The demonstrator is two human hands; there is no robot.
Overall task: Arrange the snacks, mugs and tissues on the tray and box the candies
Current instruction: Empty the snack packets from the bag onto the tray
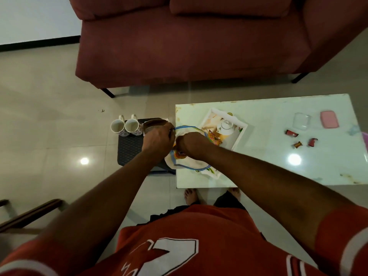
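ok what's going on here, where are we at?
A person stands at the end of the table, working at a white bag with blue handles. The left hand grips one handle. The right hand is curled at the bag's mouth, and what it holds is hidden. The tray carries a teapot and one snack packet. Two mugs sit on a dark stool beside the table. The candies lie loose near the clear box and pink lid.

tray (240, 137): on table (268, 166), teapot (226, 126) in it
mugs (117, 126): side by side on stool (129, 150), left of table
candies (291, 133): right of tray
box (302, 121): behind candies, lid (329, 119) to its right
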